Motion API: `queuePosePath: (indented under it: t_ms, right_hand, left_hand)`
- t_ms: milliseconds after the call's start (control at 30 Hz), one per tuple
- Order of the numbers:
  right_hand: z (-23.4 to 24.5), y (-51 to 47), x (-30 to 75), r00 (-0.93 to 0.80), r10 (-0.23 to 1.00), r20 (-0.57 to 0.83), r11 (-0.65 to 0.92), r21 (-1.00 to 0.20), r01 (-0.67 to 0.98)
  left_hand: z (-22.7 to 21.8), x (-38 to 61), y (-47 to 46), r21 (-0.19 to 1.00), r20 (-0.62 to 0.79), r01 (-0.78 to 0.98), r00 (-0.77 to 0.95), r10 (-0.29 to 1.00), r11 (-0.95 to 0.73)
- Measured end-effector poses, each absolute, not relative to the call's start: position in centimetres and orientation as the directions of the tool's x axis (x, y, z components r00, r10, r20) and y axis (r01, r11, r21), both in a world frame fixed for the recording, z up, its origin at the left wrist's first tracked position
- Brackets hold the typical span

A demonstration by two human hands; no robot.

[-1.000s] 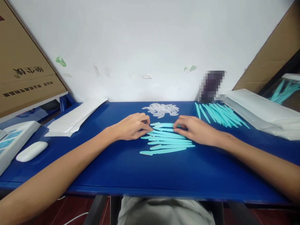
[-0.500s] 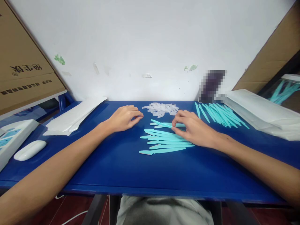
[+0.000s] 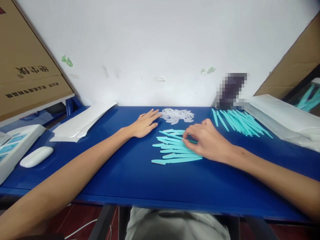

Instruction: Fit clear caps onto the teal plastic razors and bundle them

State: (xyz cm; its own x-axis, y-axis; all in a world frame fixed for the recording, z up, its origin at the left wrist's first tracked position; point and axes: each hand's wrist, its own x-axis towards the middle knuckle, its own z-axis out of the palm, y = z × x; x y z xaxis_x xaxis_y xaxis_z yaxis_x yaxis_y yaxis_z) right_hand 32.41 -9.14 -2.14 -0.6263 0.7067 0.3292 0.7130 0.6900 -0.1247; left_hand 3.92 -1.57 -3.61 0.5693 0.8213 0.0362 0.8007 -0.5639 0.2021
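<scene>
My right hand [image 3: 205,139] pinches one thin teal plastic stick [image 3: 172,135] by its right end, holding it tilted just above a row of several teal sticks [image 3: 175,153] laid side by side on the blue table [image 3: 140,173]. My left hand [image 3: 146,122] is stretched forward with its fingers apart and flat, the fingertips reaching the left edge of a heap of small clear plastic caps [image 3: 177,115]. It holds nothing.
A second bunch of teal sticks [image 3: 237,121] lies at the back right beside stacked white bags [image 3: 282,120]. White sleeves [image 3: 82,120] lie at the back left. A white mouse [image 3: 36,156] and a keyboard [image 3: 11,146] sit at the far left. Cardboard boxes flank both sides.
My left hand left the row of sticks and reached forward to the pile of clear caps, opening flat. My right hand lifted one stick off the row and keeps hold of it.
</scene>
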Motion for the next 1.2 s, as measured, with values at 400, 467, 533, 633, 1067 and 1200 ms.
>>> queuePosePath:
  t_ms: [400,467,533,633,1067,1200]
  right_hand:
    - [-1.9,-9.3,31.7,-0.587,0.801,0.116,0.596,-0.243,0.766]
    - [-1.5,-9.2,31.9,-0.618,0.78,0.1,0.621,-0.249,0.743]
    - [-1.3,-9.0,32.2,-0.67,0.732,0.123,0.679,-0.212,0.703]
    - [-1.2,-8.6,32.7,-0.728,0.668,0.151,0.744,-0.127,0.656]
    - [-0.4,-8.2,33.3,-0.714,0.699,0.05,0.714,0.009,0.7]
    - [-0.1,-8.2,33.9,-0.7,0.714,-0.01,0.695,0.123,0.708]
  left_hand:
    - [-3.9,4.2,-1.3,0.201,0.156,0.808,0.531,0.833,-0.553]
    - [-4.0,4.1,-1.1,0.223,0.261,0.81,0.487,0.834,-0.543]
    - [-4.2,4.1,-0.8,0.23,0.336,0.804,0.463,0.82,-0.548]
    - [-4.1,4.1,-0.4,0.198,0.259,0.791,0.527,0.809,-0.579]
    - [-3.8,4.4,-0.4,0.187,0.032,0.805,0.568,0.822,-0.563]
    - [-3.7,4.5,-0.5,0.174,0.073,0.817,0.545,0.835,-0.549]
